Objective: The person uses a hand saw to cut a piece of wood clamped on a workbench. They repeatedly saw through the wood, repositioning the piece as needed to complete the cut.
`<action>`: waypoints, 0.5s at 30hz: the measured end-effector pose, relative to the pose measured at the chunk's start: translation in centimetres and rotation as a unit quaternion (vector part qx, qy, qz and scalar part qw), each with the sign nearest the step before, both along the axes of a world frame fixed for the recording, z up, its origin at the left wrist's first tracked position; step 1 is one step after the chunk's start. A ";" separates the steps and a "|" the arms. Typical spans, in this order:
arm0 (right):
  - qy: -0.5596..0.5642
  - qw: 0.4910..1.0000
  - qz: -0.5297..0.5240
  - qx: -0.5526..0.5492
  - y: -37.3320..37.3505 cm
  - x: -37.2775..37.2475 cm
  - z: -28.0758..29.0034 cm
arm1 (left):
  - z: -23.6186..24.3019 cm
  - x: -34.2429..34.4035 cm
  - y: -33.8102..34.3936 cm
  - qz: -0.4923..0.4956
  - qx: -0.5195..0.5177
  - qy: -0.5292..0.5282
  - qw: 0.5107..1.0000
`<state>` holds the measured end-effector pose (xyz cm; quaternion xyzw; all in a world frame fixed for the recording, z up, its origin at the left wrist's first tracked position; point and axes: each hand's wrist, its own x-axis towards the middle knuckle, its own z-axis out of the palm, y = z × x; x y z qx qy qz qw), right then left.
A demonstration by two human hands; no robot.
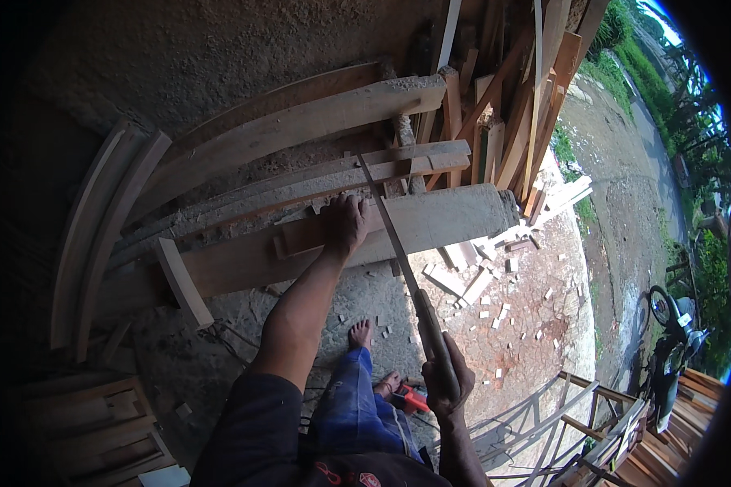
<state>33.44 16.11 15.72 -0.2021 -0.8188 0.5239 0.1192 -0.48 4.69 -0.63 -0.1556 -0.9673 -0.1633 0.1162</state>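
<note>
My left hand (348, 221) is closed over a short reddish-brown wooden piece (303, 234), pressing it onto a wide plank (447, 215) of the workbench. In my right hand (453, 373) is the long wooden handle of a handsaw (395, 235). Its narrow blade slants up and left, crossing over the plank just right of my left hand. Whether the teeth touch the wooden piece I cannot make out. A loose short board (183, 284) lies across the plank's left part.
Behind the plank run narrower beams (300, 183) and a thick board (300, 122). Upright lumber (495, 122) leans at the back right. Offcuts (471, 276) litter the ground. A red power tool (413, 399) lies by my foot. Wooden frames (585, 430) stand at right, near a motorcycle (670, 349).
</note>
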 end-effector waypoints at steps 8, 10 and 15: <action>0.009 1.000 -0.003 0.002 0.0 0.5 -1.0 | -0.5 -0.2 0.1 0.021 -0.060 -0.007 0.998; 0.013 1.000 0.004 0.015 0.1 0.7 -1.6 | -0.1 -0.3 0.3 0.022 -0.062 -0.040 0.997; 0.036 0.999 0.011 0.027 -0.1 1.2 -2.5 | 0.9 -0.1 0.6 0.035 -0.022 -0.067 0.997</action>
